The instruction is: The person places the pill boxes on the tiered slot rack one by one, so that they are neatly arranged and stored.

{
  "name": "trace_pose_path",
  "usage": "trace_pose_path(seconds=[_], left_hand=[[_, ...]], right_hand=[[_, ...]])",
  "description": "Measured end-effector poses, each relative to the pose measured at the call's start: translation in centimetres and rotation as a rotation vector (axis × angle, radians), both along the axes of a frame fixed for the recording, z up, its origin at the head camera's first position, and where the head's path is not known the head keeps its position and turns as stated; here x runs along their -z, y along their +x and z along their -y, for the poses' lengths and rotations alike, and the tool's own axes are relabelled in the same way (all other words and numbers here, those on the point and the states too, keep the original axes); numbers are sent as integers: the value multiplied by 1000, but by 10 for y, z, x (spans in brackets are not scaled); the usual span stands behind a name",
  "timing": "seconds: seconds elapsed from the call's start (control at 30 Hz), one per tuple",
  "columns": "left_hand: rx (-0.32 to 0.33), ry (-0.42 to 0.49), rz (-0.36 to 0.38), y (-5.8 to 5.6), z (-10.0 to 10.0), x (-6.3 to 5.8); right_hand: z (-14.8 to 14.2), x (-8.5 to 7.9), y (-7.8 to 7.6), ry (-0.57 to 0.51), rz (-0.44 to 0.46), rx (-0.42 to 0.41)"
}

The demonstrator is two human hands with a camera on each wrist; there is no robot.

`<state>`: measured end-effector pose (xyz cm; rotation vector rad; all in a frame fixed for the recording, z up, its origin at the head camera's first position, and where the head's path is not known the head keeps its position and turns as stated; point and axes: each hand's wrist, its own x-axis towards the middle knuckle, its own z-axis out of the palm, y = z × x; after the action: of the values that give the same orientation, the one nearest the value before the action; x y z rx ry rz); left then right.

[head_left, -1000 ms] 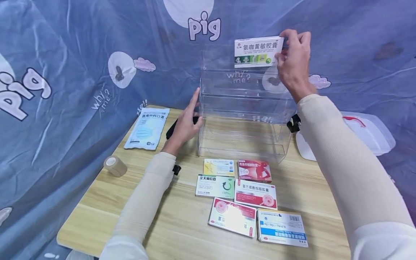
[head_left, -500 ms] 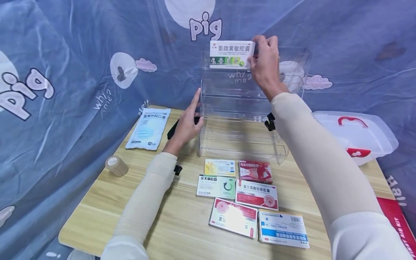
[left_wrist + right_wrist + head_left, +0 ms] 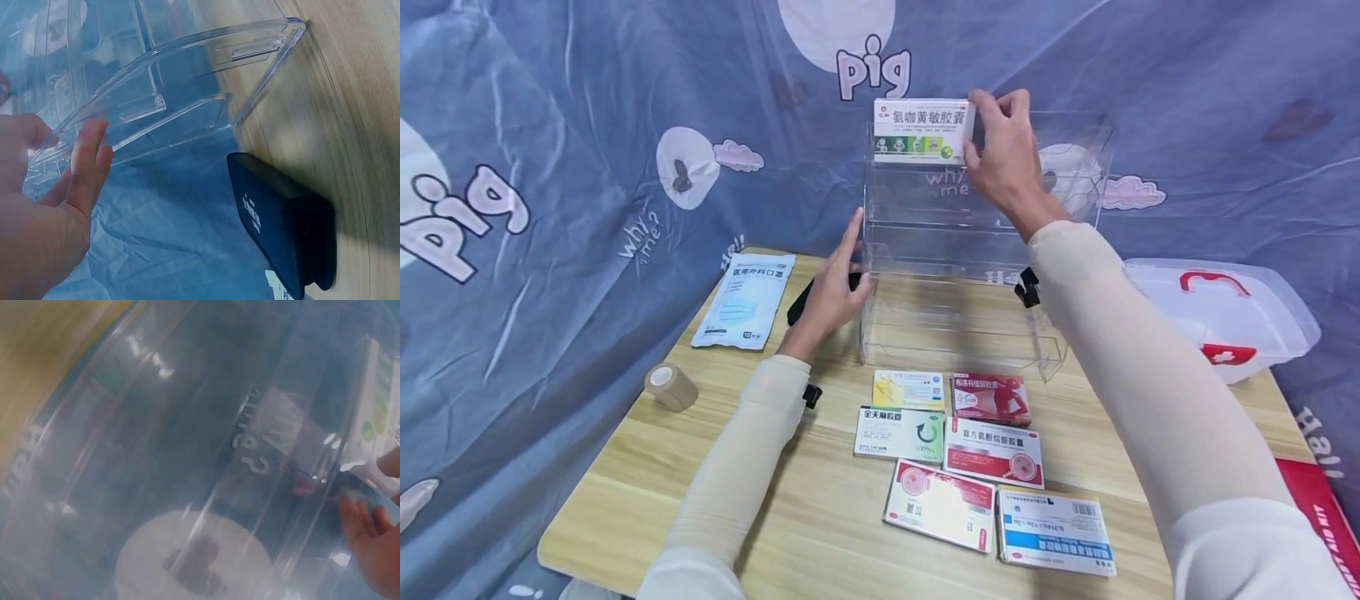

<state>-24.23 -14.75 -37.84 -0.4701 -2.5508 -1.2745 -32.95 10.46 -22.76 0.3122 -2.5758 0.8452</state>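
My right hand [image 3: 1003, 158] pinches the right end of a white and green medicine box [image 3: 917, 132], also at the right edge of the right wrist view [image 3: 374, 415]. The box stands upright at the left end of the top tier of a clear tiered display rack [image 3: 947, 221]. Whether its bottom edge rests on the tier, I cannot tell. My left hand [image 3: 833, 287] touches the rack's left side with its index finger extended. In the left wrist view, fingers [image 3: 87, 162] lie beside the clear panel edge. Several medicine boxes [image 3: 898, 433] lie flat in front of the rack.
A mask packet [image 3: 745, 302] and a tan tape roll [image 3: 672, 387] lie at the left. Behind my left hand is a black case [image 3: 281, 219]. A lidded clear box [image 3: 1225, 308] with a red handle stands right, near a red first aid kit [image 3: 1318, 508].
My right hand has carried the white and green box left and slightly down, from above the rack's right half to its top left end. My left hand keeps its place.
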Motion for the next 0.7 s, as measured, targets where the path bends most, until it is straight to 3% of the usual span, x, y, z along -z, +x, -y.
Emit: trace_pose_path(seconds=[0.2,0.37,0.43,0.53,0.7], left_hand=[[2,11,3,2,-2,2],[0,22,8,2,-2,1],[0,28,14,2,-1,0],[3,28,24,2,-1,-1],[7,30,16,0,0,-1]], right_hand=[[-23,-1,24,-5,28,-36],[-58,13,68,4,13,-74],[-77,24,90,39,43,-89],[-107,49,124,114,158,-140],[-154,108,179,198,439,-291]])
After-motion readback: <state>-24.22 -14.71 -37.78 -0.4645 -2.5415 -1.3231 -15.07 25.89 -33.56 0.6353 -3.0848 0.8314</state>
